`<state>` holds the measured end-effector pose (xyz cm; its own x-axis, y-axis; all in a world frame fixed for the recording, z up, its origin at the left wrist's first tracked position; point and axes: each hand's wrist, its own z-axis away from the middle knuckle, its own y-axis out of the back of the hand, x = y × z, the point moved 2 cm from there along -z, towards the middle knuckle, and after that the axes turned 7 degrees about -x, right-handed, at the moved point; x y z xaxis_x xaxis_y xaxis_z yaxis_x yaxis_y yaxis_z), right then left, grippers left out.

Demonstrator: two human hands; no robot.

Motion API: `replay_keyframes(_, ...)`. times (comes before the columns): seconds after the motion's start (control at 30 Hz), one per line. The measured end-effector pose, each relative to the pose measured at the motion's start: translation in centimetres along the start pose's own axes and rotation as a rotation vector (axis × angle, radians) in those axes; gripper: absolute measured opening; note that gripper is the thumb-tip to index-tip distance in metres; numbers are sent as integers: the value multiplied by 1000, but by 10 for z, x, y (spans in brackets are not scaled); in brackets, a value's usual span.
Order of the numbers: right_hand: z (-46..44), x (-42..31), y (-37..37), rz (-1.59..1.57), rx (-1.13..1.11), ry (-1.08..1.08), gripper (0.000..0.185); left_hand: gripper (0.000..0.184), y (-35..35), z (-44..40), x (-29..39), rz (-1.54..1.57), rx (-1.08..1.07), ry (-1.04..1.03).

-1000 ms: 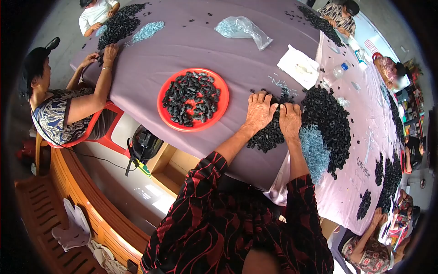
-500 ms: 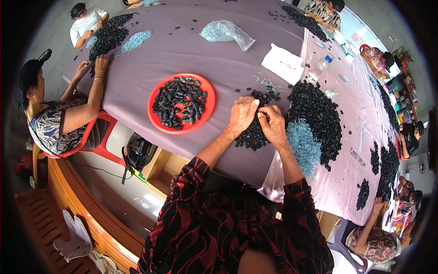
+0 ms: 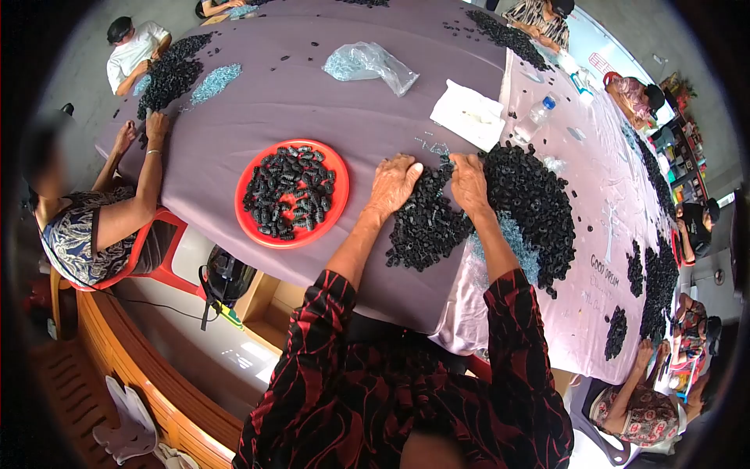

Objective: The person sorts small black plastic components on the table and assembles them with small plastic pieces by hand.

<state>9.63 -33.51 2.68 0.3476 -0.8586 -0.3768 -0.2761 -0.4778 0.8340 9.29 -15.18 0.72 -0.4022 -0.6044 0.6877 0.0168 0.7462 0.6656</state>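
My left hand (image 3: 394, 186) rests palm down at the left edge of a loose pile of small black plastic pieces (image 3: 426, 223), its fingers curled and their tips hidden. Across the upper part of that pile, my right hand (image 3: 470, 184) has its fingers bent together close to a few scattered light-blue pieces (image 3: 433, 146). Whatever either hand holds is too small or too hidden to make out. To the left stands a red round tray (image 3: 244, 223) with many ribbed black pieces (image 3: 285, 187) in it. A larger black pile (image 3: 539, 207) and a light-blue heap (image 3: 519, 246) lie beside my right forearm.
Beyond my hands lie a white tissue pack (image 3: 467, 116), a clear bottle (image 3: 535, 119) with a blue cap and a clear plastic bag (image 3: 371, 66) holding light-blue pieces. A person (image 3: 98, 211) sits at the left, and others work around the purple-and-pink covered table (image 3: 195, 164).
My hands have moved apart; the right one has gone up towards the light-blue pieces and the left one has shifted left. The view has also turned slightly.
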Motion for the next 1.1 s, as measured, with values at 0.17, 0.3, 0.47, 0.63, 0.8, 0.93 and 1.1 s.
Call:
replay_keyframes(0.17, -17, 0, -18, 191, -74, 10, 23, 52, -6, 0, 19, -101, -12, 44)
replay_keyframes(0.3, -18, -5, -19, 137, -89, 2, 18, 50, -8, 2, 16, -141, -39, 26)
replay_keyframes(0.47, -8, -19, -10, 49, -197, 30, 12, 48, -9, 4, 20, -94, -37, -79)
replay_keyframes(0.63, 9, -21, -5, -28, -206, 28, 8, 49, -13, 13, 36, -14, -28, -170)
replay_keyframes(0.8, 36, -25, 6, -74, -80, 76, 7, 48, -15, 20, 48, 105, -62, -227)
replay_keyframes(0.93, 59, -33, 15, -119, -23, 102, 9, 40, -13, 32, 55, 106, 0, -325)
replay_keyframes(1.1, 72, -49, 37, -197, 107, 87, 7, 23, 5, 46, 70, 37, 300, -412)
